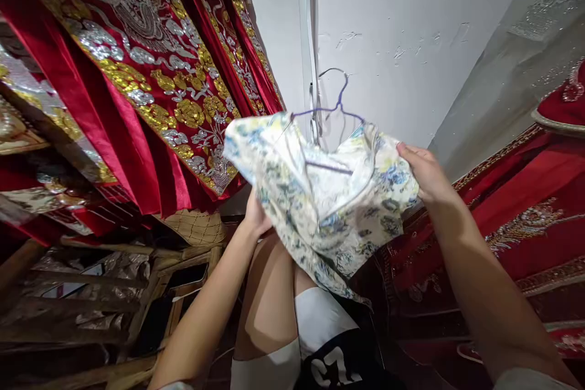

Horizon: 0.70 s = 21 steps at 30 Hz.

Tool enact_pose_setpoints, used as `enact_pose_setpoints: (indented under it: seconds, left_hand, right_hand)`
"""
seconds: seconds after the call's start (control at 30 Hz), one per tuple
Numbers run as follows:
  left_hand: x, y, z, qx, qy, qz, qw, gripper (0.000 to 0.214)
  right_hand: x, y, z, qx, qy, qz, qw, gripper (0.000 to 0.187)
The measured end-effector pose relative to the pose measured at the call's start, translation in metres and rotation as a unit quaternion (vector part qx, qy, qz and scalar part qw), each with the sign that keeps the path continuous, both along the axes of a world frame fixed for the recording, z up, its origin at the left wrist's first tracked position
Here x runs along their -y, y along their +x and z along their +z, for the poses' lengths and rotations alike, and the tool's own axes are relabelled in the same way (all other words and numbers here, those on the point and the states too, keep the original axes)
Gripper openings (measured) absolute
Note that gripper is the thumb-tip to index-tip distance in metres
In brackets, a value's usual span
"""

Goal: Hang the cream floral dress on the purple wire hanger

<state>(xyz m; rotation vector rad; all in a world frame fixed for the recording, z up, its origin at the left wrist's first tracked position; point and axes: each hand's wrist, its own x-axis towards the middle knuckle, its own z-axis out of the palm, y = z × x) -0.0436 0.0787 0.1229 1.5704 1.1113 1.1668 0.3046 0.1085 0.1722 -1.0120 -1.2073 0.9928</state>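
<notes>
A white floral blouse (365, 213) with blue and yellow flowers hangs on a thin purple hanger (340, 108) in front of me. At its right sleeve, my right hand (423, 172) is closed on the cloth, thumb on the near side. My left hand (257, 216) holds the blouse from below its left sleeve, with most of its fingers hidden behind the fabric. The neckline gapes, and the hanger's lower bar shows inside it. Above the blouse, the hanger's hook stands in front of the wall; whether it rests on anything I cannot tell.
Red garments with gold and silver embroidery (187, 113) hang at the left. More red beaded clothing (525, 231) fills the right side. A pale wall (388, 30) with peeling patches rises ahead. At lower left, a dark phone (187, 276) lies on a wooden frame (148, 292).
</notes>
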Motion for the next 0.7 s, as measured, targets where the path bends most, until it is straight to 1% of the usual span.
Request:
enact_pose_setpoints:
  seconds: [0.03, 0.07, 0.1, 0.13, 0.2, 0.27, 0.3, 0.33, 0.37, 0.4, 0.47, 0.5, 0.53, 0.57, 0.6, 0.63, 0.67, 0.7]
  left_hand:
    - [0.0, -0.005, -0.01, 0.055, -0.036, -0.014, 0.998, 0.104]
    - [0.001, -0.007, -0.02, 0.113, -0.074, -0.019, 0.991, 0.104]
    - [0.001, -0.008, -0.028, 0.162, -0.109, -0.015, 0.981, 0.099]
    - [0.002, -0.006, -0.036, 0.19, -0.132, -0.001, 0.973, 0.091]
    - [0.006, 0.001, -0.05, 0.204, -0.14, 0.042, 0.968, 0.076]
    - [0.014, 0.01, -0.062, 0.213, -0.131, 0.079, 0.965, 0.073]
    - [0.019, 0.014, -0.068, 0.219, -0.131, 0.09, 0.963, 0.073]
    - [0.025, 0.017, -0.075, 0.225, -0.135, 0.099, 0.96, 0.073]
    - [0.032, 0.021, -0.081, 0.23, -0.144, 0.105, 0.957, 0.074]
    - [0.039, 0.024, -0.087, 0.234, -0.155, 0.108, 0.954, 0.075]
    - [0.051, 0.03, -0.098, 0.246, -0.169, 0.114, 0.948, 0.077]
    - [0.057, 0.035, -0.103, 0.255, -0.17, 0.12, 0.944, 0.077]
    - [0.062, 0.04, -0.107, 0.265, -0.166, 0.127, 0.941, 0.078]
    - [0.065, 0.046, -0.11, 0.274, -0.161, 0.131, 0.939, 0.077]
    - [0.068, 0.051, -0.112, 0.28, -0.157, 0.132, 0.938, 0.077]
    - [0.071, 0.055, -0.112, 0.281, -0.153, 0.129, 0.939, 0.078]
    - [0.072, 0.059, -0.112, 0.279, -0.15, 0.123, 0.941, 0.078]
    - [0.074, 0.06, -0.111, 0.274, -0.146, 0.116, 0.943, 0.079]
  right_hand:
    - [-0.009, 0.004, 0.005, 0.002, 0.011, -0.012, 1.0, 0.045]
    - [-0.017, 0.004, 0.01, 0.005, 0.019, -0.017, 1.0, 0.045]
    - [-0.025, 0.001, 0.014, 0.008, 0.023, -0.017, 1.0, 0.046]
    - [-0.031, -0.004, 0.018, 0.012, 0.023, -0.011, 1.0, 0.047]
    - [-0.038, -0.017, 0.022, 0.024, 0.017, 0.014, 0.999, 0.048]
    - [-0.035, -0.028, 0.02, 0.048, 0.012, 0.033, 0.998, 0.046]
    - [-0.03, -0.03, 0.016, 0.067, 0.017, 0.029, 0.997, 0.044]
    - [-0.024, -0.031, 0.01, 0.088, 0.031, 0.004, 0.996, 0.042]
    - [-0.016, -0.031, 0.002, 0.11, 0.055, -0.046, 0.991, 0.04]
    - [-0.005, -0.031, -0.009, 0.131, 0.084, -0.117, 0.981, 0.039]
    - [0.019, -0.035, -0.039, 0.158, 0.127, -0.277, 0.939, 0.041]
    - [0.033, -0.041, -0.058, 0.163, 0.13, -0.331, 0.92, 0.045]
    - [0.047, -0.05, -0.077, 0.157, 0.11, -0.35, 0.917, 0.047]
    - [0.061, -0.063, -0.097, 0.146, 0.078, -0.308, 0.937, 0.043]
    - [0.074, -0.077, -0.116, 0.123, 0.044, -0.23, 0.964, 0.037]
    - [0.085, -0.092, -0.132, 0.096, -0.003, -0.127, 0.987, 0.034]
    - [0.093, -0.107, -0.145, 0.065, -0.044, -0.037, 0.996, 0.039]
    - [0.099, -0.121, -0.153, 0.036, -0.062, 0.014, 0.997, 0.041]
